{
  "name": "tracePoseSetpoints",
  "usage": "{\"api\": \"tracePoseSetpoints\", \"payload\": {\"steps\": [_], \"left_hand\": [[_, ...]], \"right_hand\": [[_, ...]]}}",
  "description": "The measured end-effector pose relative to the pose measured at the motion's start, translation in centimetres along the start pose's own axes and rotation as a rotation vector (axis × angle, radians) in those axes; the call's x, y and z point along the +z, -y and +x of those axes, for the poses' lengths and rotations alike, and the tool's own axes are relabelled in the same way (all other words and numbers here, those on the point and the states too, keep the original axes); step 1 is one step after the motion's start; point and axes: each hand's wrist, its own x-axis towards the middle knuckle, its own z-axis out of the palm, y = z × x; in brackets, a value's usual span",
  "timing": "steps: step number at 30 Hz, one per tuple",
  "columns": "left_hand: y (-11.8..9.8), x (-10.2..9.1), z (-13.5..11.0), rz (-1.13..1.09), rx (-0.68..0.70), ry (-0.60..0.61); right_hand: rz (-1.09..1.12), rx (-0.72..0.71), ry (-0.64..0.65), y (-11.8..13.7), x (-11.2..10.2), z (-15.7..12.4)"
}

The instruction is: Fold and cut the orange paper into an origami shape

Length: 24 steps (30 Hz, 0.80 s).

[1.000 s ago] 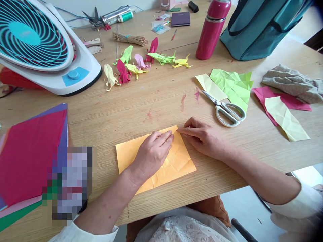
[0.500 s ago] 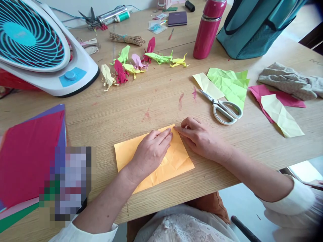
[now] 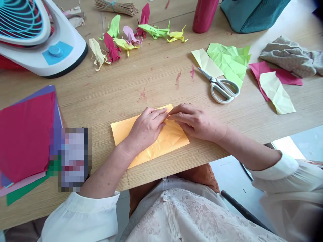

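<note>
An orange creased paper sheet lies on the wooden table near its front edge. My left hand rests on the sheet's middle, fingers together and pointing at the far right corner. My right hand lies at that same corner, fingertips meeting those of the left hand. Both hands press flat on the paper; neither lifts it.
White-handled scissors lie to the right on green paper. Pink and yellow sheets and a grey cloth sit far right. Several folded paper figures lie at the back, a fan back left, coloured paper stack left.
The camera tilted downward, so everything moved up in view. My right hand slid a little left and its fingertips now meet the left hand's at the sheet's far edge.
</note>
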Motion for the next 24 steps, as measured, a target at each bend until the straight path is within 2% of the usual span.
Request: {"api": "tracePoseSetpoints", "payload": {"steps": [4,6,11,19,24], "left_hand": [[1.0,0.1,-0.2,-0.12,-0.01,0.003],[1.4,0.0,-0.3,-0.162,-0.009,0.02],[1.2,-0.2,-0.6,-0.118,0.006,0.058],[0.4,-0.2,-0.8,-0.033,0.021,0.084],[0.4,-0.2,-1.0,-0.023,0.027,0.104]], "right_hand": [[0.003,-0.112,0.059,-0.4,0.3,-1.1],[-0.02,-0.159,0.128,-0.5,0.1,-1.7],[-0.051,-0.153,0.286,-0.2,-0.6,-3.0],[-0.059,-0.157,0.361,0.7,-1.5,-3.9],[-0.035,-0.185,0.339,1.3,-1.6,-4.4]]}}
